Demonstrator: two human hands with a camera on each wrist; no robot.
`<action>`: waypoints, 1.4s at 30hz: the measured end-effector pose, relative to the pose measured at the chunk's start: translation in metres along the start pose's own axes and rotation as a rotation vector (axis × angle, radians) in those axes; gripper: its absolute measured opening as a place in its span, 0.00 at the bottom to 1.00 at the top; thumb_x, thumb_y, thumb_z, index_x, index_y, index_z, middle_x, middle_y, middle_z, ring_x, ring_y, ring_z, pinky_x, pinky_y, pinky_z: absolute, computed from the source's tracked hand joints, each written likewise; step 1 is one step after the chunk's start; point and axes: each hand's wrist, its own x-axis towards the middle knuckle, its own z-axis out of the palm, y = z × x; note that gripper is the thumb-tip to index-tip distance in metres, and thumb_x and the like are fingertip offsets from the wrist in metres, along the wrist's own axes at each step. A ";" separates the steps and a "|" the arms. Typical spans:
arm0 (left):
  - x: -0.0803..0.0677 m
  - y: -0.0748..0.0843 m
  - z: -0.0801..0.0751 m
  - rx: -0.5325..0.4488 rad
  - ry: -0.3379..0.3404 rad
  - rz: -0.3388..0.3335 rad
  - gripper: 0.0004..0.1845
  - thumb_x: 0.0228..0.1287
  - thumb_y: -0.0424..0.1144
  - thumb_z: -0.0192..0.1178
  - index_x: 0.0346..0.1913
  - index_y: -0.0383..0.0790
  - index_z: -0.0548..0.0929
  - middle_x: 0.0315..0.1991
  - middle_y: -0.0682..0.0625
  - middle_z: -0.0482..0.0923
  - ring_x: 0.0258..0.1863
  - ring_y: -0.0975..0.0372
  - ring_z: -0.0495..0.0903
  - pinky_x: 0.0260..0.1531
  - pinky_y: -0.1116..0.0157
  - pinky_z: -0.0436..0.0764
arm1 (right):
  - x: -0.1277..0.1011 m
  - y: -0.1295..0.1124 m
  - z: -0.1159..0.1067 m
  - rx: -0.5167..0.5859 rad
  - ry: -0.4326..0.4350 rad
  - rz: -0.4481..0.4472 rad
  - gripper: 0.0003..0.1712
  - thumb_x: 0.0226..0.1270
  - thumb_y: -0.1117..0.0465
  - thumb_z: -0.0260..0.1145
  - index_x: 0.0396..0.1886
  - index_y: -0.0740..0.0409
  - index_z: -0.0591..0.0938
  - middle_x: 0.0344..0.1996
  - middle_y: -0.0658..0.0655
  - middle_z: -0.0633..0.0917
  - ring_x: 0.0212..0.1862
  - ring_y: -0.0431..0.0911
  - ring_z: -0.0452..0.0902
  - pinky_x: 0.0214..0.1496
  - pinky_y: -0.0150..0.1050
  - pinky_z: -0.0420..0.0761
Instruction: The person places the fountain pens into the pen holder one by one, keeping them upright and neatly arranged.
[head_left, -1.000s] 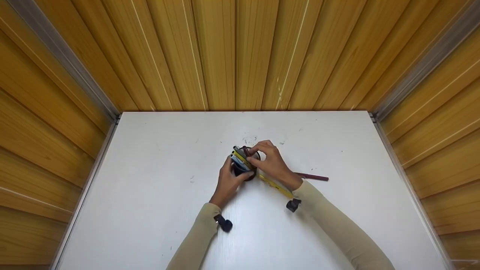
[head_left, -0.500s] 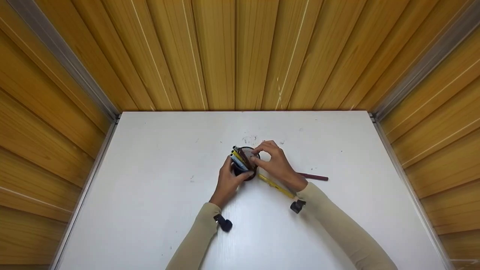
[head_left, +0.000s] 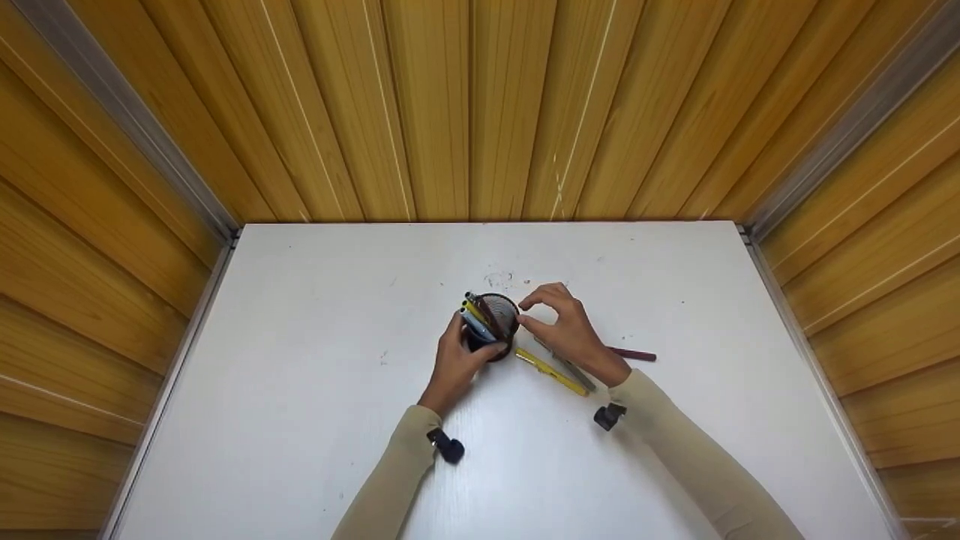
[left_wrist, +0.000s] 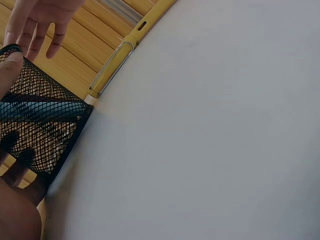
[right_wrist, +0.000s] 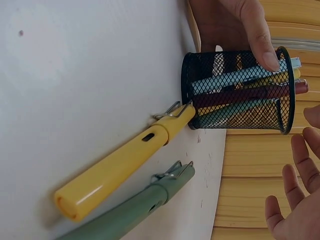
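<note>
Mesh pen cup (head_left: 493,328) mid-desk (head_left: 300,375), pens standing inside.
Left hand (head_left: 457,360) grips the cup's side. Right hand (head_left: 566,330) hovers just beside the rim, fingers loosely spread, holding nothing. Yellow pen (head_left: 551,372) and green pen (right_wrist: 130,210) lie flat beside the cup; a dark red pen (head_left: 634,354) lies farther right.

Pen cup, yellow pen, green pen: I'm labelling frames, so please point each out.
Pen cup (right_wrist: 235,90), right wrist view, mesh wall.
Yellow pen (right_wrist: 120,162), right wrist view, barrel.
Green pen (right_wrist: 145,200), right wrist view, barrel near clip.

upright black mesh pen cup (head_left: 495,328) holding several pens, yellow pen (head_left: 551,372) and green pen (right_wrist: 127,210) flat just beside it
</note>
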 end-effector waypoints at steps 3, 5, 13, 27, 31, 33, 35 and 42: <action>0.000 0.000 0.000 -0.002 0.004 0.000 0.43 0.62 0.42 0.84 0.76 0.42 0.73 0.69 0.46 0.80 0.75 0.51 0.76 0.79 0.50 0.73 | -0.004 0.001 -0.005 -0.008 -0.005 0.018 0.10 0.70 0.67 0.80 0.48 0.62 0.91 0.47 0.53 0.91 0.60 0.55 0.78 0.71 0.52 0.74; 0.000 0.000 0.000 -0.001 0.007 0.001 0.44 0.61 0.42 0.84 0.77 0.41 0.73 0.69 0.45 0.80 0.75 0.51 0.76 0.79 0.50 0.73 | -0.006 0.002 -0.008 -0.011 -0.006 0.033 0.11 0.70 0.66 0.80 0.49 0.61 0.91 0.48 0.52 0.91 0.61 0.54 0.78 0.71 0.51 0.74; -0.001 0.000 0.001 -0.007 0.008 -0.001 0.43 0.62 0.42 0.84 0.76 0.41 0.73 0.69 0.44 0.80 0.75 0.49 0.76 0.80 0.50 0.72 | -0.017 0.007 -0.019 0.002 0.018 0.100 0.12 0.69 0.65 0.81 0.50 0.51 0.92 0.49 0.51 0.91 0.64 0.53 0.78 0.73 0.53 0.73; -0.001 -0.002 0.001 -0.026 0.010 -0.001 0.43 0.60 0.40 0.84 0.75 0.41 0.74 0.69 0.43 0.80 0.75 0.48 0.76 0.79 0.50 0.73 | -0.033 0.015 -0.033 0.019 0.028 0.238 0.15 0.71 0.66 0.79 0.55 0.56 0.92 0.55 0.54 0.90 0.68 0.51 0.77 0.77 0.56 0.71; -0.001 -0.002 0.001 -0.034 0.005 -0.004 0.43 0.61 0.41 0.84 0.76 0.42 0.74 0.69 0.43 0.80 0.76 0.48 0.76 0.79 0.50 0.73 | -0.037 0.016 -0.034 0.032 0.045 0.259 0.15 0.70 0.69 0.79 0.55 0.60 0.91 0.54 0.56 0.90 0.67 0.52 0.77 0.76 0.53 0.72; -0.001 -0.002 0.001 -0.041 0.004 -0.007 0.43 0.61 0.41 0.84 0.76 0.41 0.73 0.69 0.43 0.80 0.76 0.48 0.75 0.79 0.49 0.73 | -0.039 0.016 -0.035 0.034 0.048 0.275 0.15 0.70 0.70 0.78 0.55 0.61 0.91 0.54 0.57 0.90 0.67 0.52 0.77 0.75 0.45 0.73; -0.002 -0.002 0.001 -0.048 0.004 -0.010 0.43 0.61 0.41 0.84 0.76 0.41 0.73 0.69 0.43 0.80 0.76 0.47 0.75 0.79 0.49 0.73 | -0.041 0.017 -0.036 0.036 0.051 0.289 0.15 0.70 0.69 0.79 0.55 0.60 0.91 0.55 0.56 0.89 0.66 0.50 0.77 0.66 0.35 0.79; -0.001 -0.002 0.001 -0.053 0.001 -0.020 0.43 0.61 0.41 0.84 0.76 0.42 0.73 0.69 0.44 0.80 0.77 0.48 0.74 0.79 0.49 0.72 | -0.049 0.022 -0.042 0.027 0.071 0.326 0.17 0.70 0.69 0.79 0.57 0.63 0.90 0.57 0.58 0.88 0.67 0.50 0.75 0.47 0.20 0.81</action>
